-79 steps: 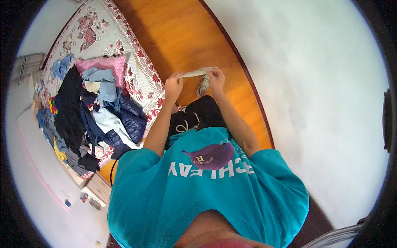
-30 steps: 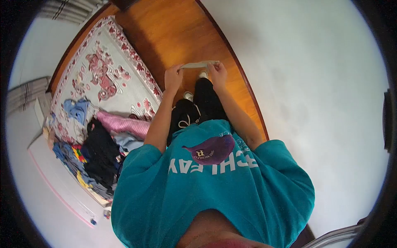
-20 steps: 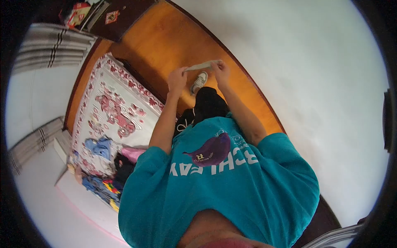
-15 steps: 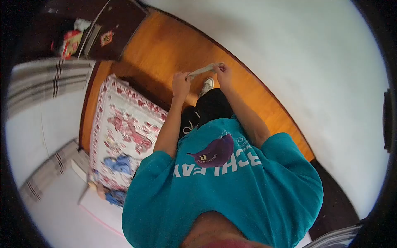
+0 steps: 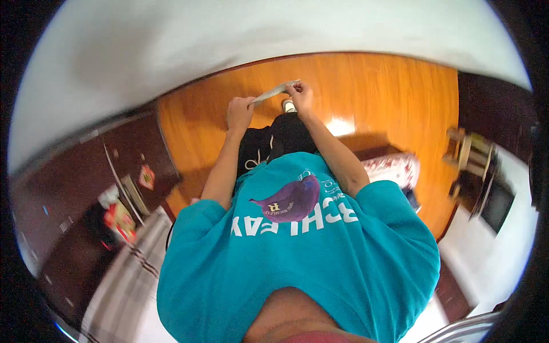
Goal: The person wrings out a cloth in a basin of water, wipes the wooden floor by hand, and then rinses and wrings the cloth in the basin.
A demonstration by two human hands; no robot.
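A pale, narrow strip of cloth (image 5: 273, 93) is stretched between my two hands in front of my legs. My left hand (image 5: 239, 114) is closed around its left end. The right end is pinched between thumb and fingers of my right hand (image 5: 301, 97), slightly higher in the view. The strip slopes up toward the right and hangs above the wooden floor. Below it, the tip of my shoe (image 5: 289, 106) shows beyond my black trousers (image 5: 271, 140).
A pale wall (image 5: 274, 28) rises ahead beyond the wooden floor (image 5: 377, 91). Dark cabinets (image 5: 134, 151) stand at left. At right are a red-and-white patterned cover (image 5: 392, 166), a wooden chair (image 5: 473, 154) and a dark screen (image 5: 497, 203).
My body has turned to the right, so the wall now lies ahead and the cabinets sit lower at left. Both hands keep holding the cloth strip.
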